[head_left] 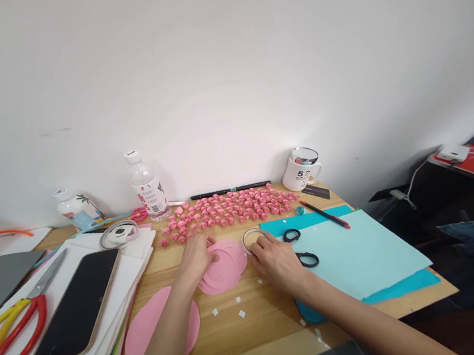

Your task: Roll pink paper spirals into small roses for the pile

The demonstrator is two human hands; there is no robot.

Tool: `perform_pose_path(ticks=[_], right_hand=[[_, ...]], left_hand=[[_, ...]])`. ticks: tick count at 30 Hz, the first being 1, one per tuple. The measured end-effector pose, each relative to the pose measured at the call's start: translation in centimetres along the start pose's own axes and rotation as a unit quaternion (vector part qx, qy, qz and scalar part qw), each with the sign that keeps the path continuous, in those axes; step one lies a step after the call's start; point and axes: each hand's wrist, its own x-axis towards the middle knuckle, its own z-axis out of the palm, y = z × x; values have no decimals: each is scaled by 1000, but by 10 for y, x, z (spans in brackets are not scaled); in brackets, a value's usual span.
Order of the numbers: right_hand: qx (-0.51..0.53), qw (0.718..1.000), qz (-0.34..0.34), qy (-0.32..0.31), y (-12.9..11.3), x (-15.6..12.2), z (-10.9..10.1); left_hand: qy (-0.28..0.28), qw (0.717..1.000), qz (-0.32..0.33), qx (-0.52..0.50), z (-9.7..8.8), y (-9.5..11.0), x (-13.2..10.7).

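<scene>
My left hand [198, 257] rests on a pink paper spiral [226, 268] lying on the wooden table [258, 317], its fingers curled onto the spiral's left edge. My right hand [276, 257] lies at the spiral's right edge, fingers bent and touching a clear tape roll [252, 235]. Whether either hand grips anything is hidden. Many small pink rolled paper roses [227, 205] are spread behind the hands. Black-handled scissors [303, 247] lie just right of my right hand on light blue paper [364, 253].
A pink paper circle [152, 326] lies near the front. At the left, a phone [78, 305], red-handled scissors [14, 329] and another tape roll [118, 234] sit on white sheets. Two bottles [147, 185], a white mug [302, 170] and pens [325, 215] stand toward the wall.
</scene>
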Motion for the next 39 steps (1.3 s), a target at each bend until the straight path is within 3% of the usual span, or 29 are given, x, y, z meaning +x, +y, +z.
perform_pose_path(ticks=[8, 13, 18, 21, 23, 26, 28, 29, 32, 33, 34, 36, 39], right_hand=[[19, 1000, -6, -4, 2, 6, 7], [44, 999, -4, -6, 5, 9, 5], [56, 998, -6, -14, 2, 11, 5], [52, 998, -13, -32, -1, 11, 6], [64, 997, -13, -44, -2, 11, 5], [157, 987, 5, -29, 0, 13, 2], [329, 944, 27, -19, 2, 16, -3], [443, 895, 38, -24, 3, 17, -5], [726, 684, 56, -45, 2, 22, -12], [773, 631, 55, -41, 2, 23, -14], [798, 599, 55, -31, 1, 25, -15], [809, 584, 70, -9, -1, 27, -15], [780, 617, 105, 28, 0, 33, -12]], left_hand=[[-1, 999, -18, -38, -14, 9, -2], [-73, 974, -3, -214, -28, 12, 0], [-77, 957, -6, -281, -36, 9, -1], [-85, 930, -17, -358, -41, 11, -4], [-89, 897, -39, -431, -43, 14, -6], [-58, 854, -42, -515, -41, 18, -7], [-30, 841, -38, -540, -37, 19, -5], [-20, 837, -37, -546, -34, 20, -4], [0, 834, -36, -551, -26, 21, -1], [5, 838, -35, -544, -24, 22, -1], [9, 847, -33, -531, -23, 24, -1], [17, 870, -28, -491, -22, 28, -2], [13, 893, -23, -449, -23, 31, -4]])
